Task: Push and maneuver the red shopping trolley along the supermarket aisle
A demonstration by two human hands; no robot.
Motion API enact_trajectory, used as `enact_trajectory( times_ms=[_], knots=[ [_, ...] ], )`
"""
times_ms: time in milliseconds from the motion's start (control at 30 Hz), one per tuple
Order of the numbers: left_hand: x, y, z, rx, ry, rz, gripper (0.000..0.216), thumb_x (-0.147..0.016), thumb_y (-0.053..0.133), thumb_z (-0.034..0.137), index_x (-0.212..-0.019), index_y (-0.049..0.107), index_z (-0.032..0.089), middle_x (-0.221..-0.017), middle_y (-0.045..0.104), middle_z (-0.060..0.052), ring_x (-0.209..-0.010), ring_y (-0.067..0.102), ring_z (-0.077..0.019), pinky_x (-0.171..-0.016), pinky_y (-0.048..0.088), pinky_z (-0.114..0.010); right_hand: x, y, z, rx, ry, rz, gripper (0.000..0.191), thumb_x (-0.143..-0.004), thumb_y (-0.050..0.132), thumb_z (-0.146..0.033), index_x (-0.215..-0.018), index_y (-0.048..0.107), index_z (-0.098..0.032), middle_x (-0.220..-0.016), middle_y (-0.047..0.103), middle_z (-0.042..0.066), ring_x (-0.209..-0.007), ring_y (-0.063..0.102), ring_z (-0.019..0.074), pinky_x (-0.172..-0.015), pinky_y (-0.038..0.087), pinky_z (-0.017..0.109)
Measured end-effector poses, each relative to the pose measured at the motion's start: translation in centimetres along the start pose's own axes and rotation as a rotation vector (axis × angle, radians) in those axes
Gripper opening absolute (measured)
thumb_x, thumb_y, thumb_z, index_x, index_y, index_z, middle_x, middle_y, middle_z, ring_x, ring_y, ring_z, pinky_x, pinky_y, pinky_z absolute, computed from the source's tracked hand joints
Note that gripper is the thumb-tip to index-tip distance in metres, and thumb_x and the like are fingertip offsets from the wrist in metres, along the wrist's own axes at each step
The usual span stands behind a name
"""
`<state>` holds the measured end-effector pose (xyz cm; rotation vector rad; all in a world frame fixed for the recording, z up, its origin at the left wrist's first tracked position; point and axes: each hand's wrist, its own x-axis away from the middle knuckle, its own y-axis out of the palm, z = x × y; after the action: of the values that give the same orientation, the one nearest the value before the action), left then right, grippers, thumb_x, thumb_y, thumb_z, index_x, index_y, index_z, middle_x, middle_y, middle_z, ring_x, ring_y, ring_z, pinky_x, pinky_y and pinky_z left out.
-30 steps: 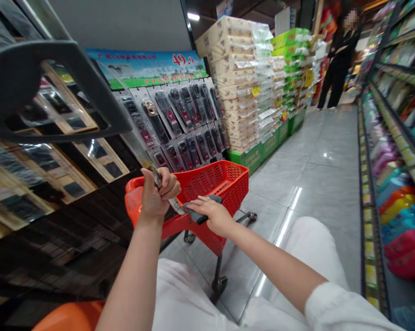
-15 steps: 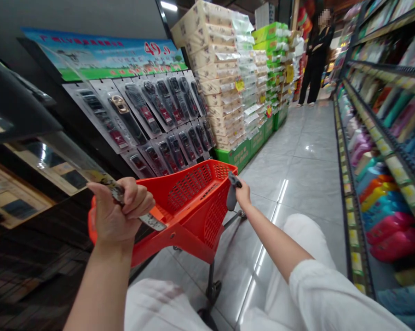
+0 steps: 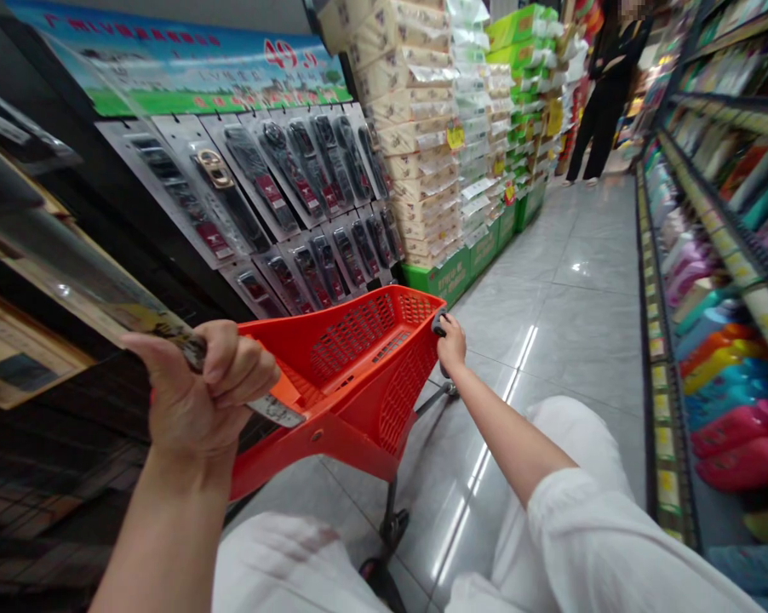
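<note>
In my left hand [image 3: 205, 383] is a long, narrow clear plastic package [image 3: 147, 317] with a yellow and dark print. The fingers are wrapped round it and the thumb sticks out. Its lower end lies over the near rim of an orange shopping cart [image 3: 352, 434]. My right hand [image 3: 451, 342] is closed on a dark grey grip [image 3: 438, 322] at the cart's right corner. The cart's perforated basket shows no goods in the part I can see; my left hand hides its left end.
Packaged belts [image 3: 307, 170] hang on a display at the left. Beyond them rise stacked cartons [image 3: 415, 128] on green bases. Shelves [image 3: 735, 281] of colourful goods line the right side. A person [image 3: 607, 102] in dark clothes stands down the tiled aisle [image 3: 569, 230].
My left hand and the package have shifted a little left. My right hand's fingers now wrap further round the grip. The view has tilted down slightly, and the shelves appear further right.
</note>
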<state>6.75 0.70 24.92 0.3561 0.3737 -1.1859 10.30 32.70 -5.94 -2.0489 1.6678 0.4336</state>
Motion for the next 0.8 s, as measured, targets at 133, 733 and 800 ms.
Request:
enact_trajectory(
  times_ms=[133,733,800],
  knots=[
    [0.0,-0.1,-0.1,0.025,-0.024,-0.011,0.063,-0.075,0.055,0.076,-0.047,0.044,0.021,-0.035,0.015,0.008,-0.026,0.013,-0.0049,-0.028,0.011,-0.022,3.2,-0.8,-1.8,0.051,-0.118,-0.035,0.061,-0.065,0.04,0.0,-0.112,0.071,-0.023,-0.126,0.065,0.005,-0.12,0.054,0.0201,-0.108,0.041,0.042],
    [0.3,0.4,-0.8,0.18,-0.034,0.137,0.066,-0.076,0.059,0.071,-0.05,0.029,0.019,-0.037,0.018,0.01,-0.028,0.012,-0.0025,-0.032,0.012,-0.018,15.0,-2.7,-17.3,-0.195,-0.521,-0.28,0.037,-0.095,0.047,-0.017,-0.121,0.068,-0.032,-0.115,0.071,0.004,-0.116,0.059,0.0208,-0.099,0.044,0.041],
    [0.3,0.4,-0.7,0.158,-0.019,0.117,0.065,-0.076,0.06,0.07,-0.05,0.031,0.019,-0.038,0.018,0.01,-0.029,0.012,-0.0026,-0.032,0.01,-0.018,15.4,-2.9,-18.0,-0.186,-0.577,-0.291,0.036,-0.097,0.047,-0.019,-0.123,0.066,-0.034,-0.114,0.072,0.002,-0.117,0.059,0.0198,-0.099,0.044,0.039]
  ],
)
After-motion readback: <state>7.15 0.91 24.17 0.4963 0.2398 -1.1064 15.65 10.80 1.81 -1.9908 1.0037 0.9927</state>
